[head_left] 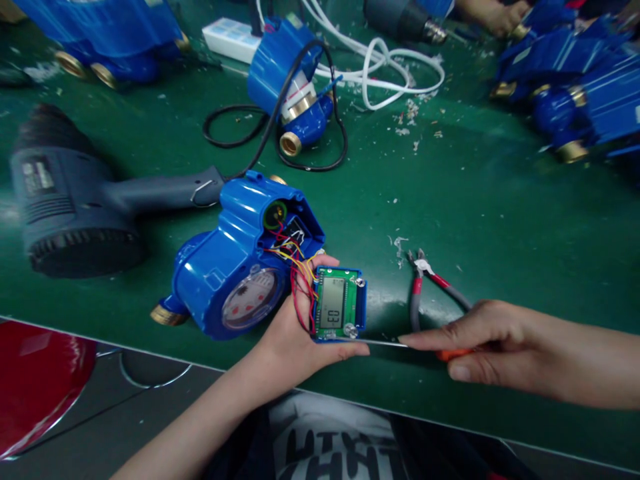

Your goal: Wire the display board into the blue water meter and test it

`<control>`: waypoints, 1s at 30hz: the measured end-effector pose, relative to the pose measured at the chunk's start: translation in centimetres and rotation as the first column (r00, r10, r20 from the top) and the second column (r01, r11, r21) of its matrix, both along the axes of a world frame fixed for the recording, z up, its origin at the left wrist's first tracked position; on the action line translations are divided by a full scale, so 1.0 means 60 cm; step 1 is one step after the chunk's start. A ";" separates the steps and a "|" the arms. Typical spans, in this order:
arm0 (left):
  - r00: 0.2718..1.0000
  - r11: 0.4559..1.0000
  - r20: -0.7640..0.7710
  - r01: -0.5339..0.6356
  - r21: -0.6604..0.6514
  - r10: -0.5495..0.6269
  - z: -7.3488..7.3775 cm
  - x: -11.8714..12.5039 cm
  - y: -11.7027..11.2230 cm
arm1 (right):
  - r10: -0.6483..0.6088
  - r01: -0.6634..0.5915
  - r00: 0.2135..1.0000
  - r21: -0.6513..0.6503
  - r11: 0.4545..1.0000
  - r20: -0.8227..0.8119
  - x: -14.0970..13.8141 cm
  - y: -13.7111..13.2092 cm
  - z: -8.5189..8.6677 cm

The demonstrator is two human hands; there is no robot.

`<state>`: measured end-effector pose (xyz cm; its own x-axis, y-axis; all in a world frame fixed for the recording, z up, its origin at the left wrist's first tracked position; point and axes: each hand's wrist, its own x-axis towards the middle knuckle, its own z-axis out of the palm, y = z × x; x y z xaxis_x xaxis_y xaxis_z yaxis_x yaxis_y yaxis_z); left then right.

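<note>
While left hand (293, 337) cups display board (339, 303), right hand (483, 340) grips probable screwdriver (383, 343).

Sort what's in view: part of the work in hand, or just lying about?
In hand: left hand, display board, open blue meter wired to it, right hand, screwdriver.
Lying about: cutters, heat gun, second meter, power strip, white cable.

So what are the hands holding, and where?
The left hand holds the board by its left side, thumb along the bottom edge. The right hand holds a screwdriver by its orange handle.
</note>
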<state>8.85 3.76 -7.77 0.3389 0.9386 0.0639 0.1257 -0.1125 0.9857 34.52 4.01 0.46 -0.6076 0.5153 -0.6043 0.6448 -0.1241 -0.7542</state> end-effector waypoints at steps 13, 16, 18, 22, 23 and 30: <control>0.998 0.997 -0.045 -0.037 -0.063 0.034 0.000 0.001 0.001 | -0.200 0.014 0.939 -0.548 0.837 -0.281 0.030 0.009 -0.065; 0.998 0.998 -0.051 -0.038 -0.058 0.035 0.003 0.001 0.001 | -0.213 0.009 0.932 -0.570 0.821 -0.293 0.031 0.007 -0.071; 0.997 0.997 -0.060 -0.047 -0.055 0.044 0.004 0.001 0.001 | -0.224 0.005 0.927 -0.584 0.811 -0.302 0.033 0.006 -0.077; 0.994 0.997 -0.085 -0.071 -0.038 0.068 0.002 0.001 -0.001 | -0.202 -0.004 0.930 -0.560 0.829 -0.306 0.034 0.010 -0.077; 0.993 0.996 -0.093 -0.079 -0.032 0.075 0.001 0.002 -0.001 | -0.170 0.000 0.944 -0.512 0.859 -0.284 0.033 0.013 -0.069; 0.989 0.994 -0.100 -0.102 0.033 0.104 0.000 0.004 -0.004 | 0.242 -0.282 0.959 0.430 0.858 0.146 0.004 0.021 0.052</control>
<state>9.08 3.53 -7.76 0.2466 0.9672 0.0604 0.2375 -0.1207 0.9639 34.73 5.27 3.56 -0.7157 0.5689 -0.4052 0.6691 0.3921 -0.6314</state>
